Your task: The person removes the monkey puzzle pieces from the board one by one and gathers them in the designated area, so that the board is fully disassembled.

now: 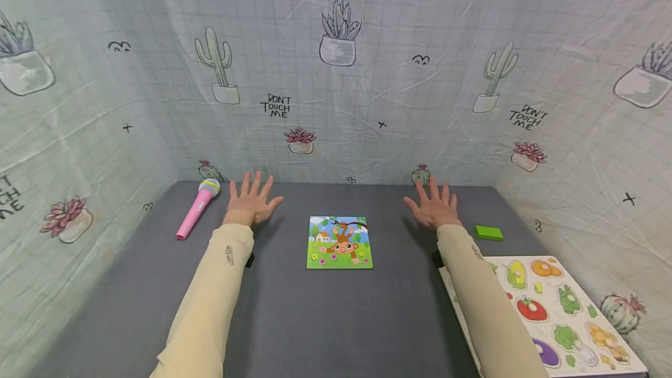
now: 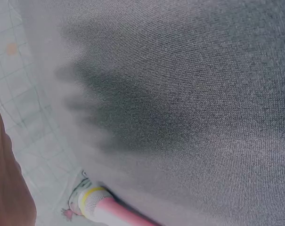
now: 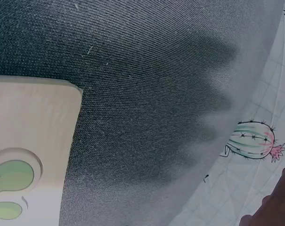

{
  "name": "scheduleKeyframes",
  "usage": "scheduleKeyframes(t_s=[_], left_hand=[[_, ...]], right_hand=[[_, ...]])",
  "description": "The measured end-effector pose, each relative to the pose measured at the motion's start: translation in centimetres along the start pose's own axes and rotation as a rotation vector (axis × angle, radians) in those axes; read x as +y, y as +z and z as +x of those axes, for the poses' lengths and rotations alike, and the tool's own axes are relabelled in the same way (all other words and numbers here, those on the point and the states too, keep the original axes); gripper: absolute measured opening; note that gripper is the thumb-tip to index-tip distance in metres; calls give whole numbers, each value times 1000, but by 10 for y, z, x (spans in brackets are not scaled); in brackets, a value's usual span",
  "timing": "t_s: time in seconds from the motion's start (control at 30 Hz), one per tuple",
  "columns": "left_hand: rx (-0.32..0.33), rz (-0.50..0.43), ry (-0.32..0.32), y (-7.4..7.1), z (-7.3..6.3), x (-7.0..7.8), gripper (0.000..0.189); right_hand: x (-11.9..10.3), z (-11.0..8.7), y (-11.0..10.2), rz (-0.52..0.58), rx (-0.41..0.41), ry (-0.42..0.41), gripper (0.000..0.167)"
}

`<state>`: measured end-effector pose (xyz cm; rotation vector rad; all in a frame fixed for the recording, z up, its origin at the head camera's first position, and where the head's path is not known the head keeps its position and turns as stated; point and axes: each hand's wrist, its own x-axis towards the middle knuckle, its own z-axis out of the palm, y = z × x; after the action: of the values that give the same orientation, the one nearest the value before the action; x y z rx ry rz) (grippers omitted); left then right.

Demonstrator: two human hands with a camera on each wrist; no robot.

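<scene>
Both hands hover over the dark grey table with fingers spread and nothing held. The left hand (image 1: 249,202) is nearest to a pink toy microphone (image 1: 196,209), which lies to its left. My right hand (image 1: 434,205) is up on the other side, with a small green block (image 1: 489,233) to its right. Between the hands, a square monkey picture puzzle (image 1: 340,243) lies flat on the table. In the left wrist view the microphone (image 2: 104,205) shows at the bottom, below the hand's shadow. Only the edge of each hand shows in its wrist view.
A wooden vegetable puzzle board (image 1: 569,337) lies at the right front, partly under the right sleeve (image 1: 485,302) in the head view. Its corner shows in the right wrist view. A cactus-print cloth (image 1: 336,127) hangs behind the table (image 1: 341,325) and on both sides.
</scene>
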<state>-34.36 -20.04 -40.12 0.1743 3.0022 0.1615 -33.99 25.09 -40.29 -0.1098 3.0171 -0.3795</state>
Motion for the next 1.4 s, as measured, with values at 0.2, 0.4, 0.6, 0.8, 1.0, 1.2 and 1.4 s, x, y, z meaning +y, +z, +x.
scheduleKeyframes(t_s=[0.2,0.4,0.6,0.8,1.0,1.2,1.4], left_hand=[[44,-123,136,14,7,15,74],[12,-402,384,42,-2,47,54],[74,-496,380,60,-11,57,33],[81,-552,398,66,-14,59,28],[94,-574,349,69,-14,63,26],[99,-582,309,72,-14,67,29],[126,-600,283,72,-16,67,24]], right_hand=[[-14,4,7,34,-5,-11,75],[-60,8,26,190,-33,-157,58],[-104,5,41,360,-83,-307,41],[-129,11,55,451,-132,-326,35],[-140,16,67,474,-184,-294,39],[-145,18,74,461,-185,-276,41],[-151,17,77,437,-192,-293,40]])
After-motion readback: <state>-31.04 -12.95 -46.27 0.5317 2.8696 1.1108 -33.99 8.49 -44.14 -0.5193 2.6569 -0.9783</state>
